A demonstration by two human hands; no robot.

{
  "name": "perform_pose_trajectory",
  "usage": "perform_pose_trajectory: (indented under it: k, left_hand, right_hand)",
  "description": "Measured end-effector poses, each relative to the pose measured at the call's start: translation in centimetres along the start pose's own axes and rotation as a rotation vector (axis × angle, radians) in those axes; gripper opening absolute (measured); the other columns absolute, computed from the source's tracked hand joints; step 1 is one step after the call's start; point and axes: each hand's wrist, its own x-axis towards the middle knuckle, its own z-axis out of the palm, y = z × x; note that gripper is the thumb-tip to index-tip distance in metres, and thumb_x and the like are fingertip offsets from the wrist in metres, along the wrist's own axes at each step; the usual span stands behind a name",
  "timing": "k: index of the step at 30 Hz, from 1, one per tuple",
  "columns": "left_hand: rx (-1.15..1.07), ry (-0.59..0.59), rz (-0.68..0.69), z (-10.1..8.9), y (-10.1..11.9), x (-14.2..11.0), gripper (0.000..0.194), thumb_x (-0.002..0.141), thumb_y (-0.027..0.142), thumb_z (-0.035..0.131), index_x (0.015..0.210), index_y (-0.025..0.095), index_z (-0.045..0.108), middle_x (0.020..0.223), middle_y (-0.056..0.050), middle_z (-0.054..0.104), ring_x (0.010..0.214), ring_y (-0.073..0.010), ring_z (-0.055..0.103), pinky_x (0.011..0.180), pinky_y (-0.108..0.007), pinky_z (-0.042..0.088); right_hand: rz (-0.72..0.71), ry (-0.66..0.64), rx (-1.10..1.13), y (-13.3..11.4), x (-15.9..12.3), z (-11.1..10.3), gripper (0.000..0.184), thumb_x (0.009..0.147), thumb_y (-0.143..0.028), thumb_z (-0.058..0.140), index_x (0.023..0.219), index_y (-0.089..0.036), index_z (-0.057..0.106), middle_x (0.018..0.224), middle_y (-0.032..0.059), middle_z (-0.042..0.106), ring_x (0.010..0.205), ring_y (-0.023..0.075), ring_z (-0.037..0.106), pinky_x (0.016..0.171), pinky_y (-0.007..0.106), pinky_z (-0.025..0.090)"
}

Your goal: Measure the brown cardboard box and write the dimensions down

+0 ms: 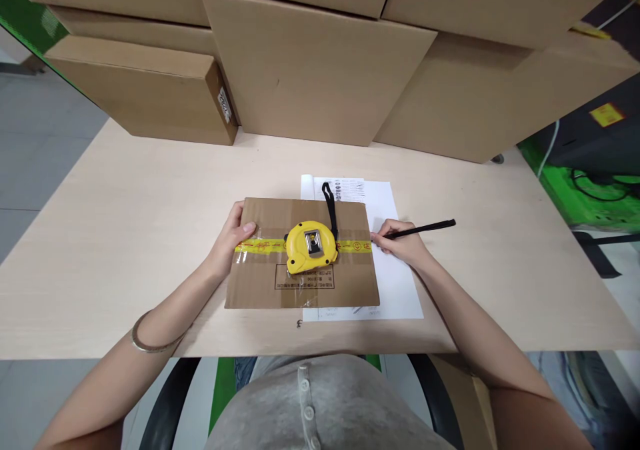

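Note:
My left hand (233,235) grips the left edge of a small cardboard box (260,213), its thumb resting on the top face. Yellow printed tape (263,245) runs across that face. On the box lies a yellow tape measure (295,240) with a metal belt clip and a black wrist strap (331,207). My right hand (400,242) is closed around a black pen (430,227), beside the box's right edge. White printed paper (395,283) lies partly under the box; the box covers much of its print.
Large cardboard boxes (315,63) stand along the back of the pale table (125,237). A flatter closed box (150,97) with a label sits at back left. Dark equipment and cables (600,183) are off the right side. Chair arms (173,403) flank my body.

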Motion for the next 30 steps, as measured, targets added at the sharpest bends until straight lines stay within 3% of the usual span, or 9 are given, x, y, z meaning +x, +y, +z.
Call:
perform_pose_trajectory:
  k: [9, 30]
  left_hand:
    - [0.012, 0.024, -0.003, 0.42, 0.41, -0.22, 0.045, 0.075, 0.047, 0.075, 0.112, 0.025, 0.06, 0.12, -0.006, 0.065, 0.119, -0.0336, 0.059, 0.095, -0.041, 0.051]
    - [0.004, 0.014, -0.003, 0.33, 0.28, -0.2, 0.045, 0.075, 0.047, 0.075, 0.11, 0.025, 0.06, 0.116, -0.006, 0.067, 0.113, -0.034, 0.062, 0.091, -0.042, 0.052]
  right_hand:
    - [-0.008, -0.01, 0.004, 0.48, 0.03, -0.01, 0.042, 0.076, -0.048, 0.078, 0.055, -0.023, 0.051, 0.042, -0.0023, 0.054, 0.04, 0.0111, 0.044, 0.045, 0.027, 0.034]
    - [-0.001, -0.033, 0.001, -0.01, 0.02, -0.13, 0.048, 0.074, -0.054, 0.078, 0.052, -0.024, 0.047, 0.04, -0.0022, 0.052, 0.039, 0.0104, 0.04, 0.042, 0.026, 0.032]
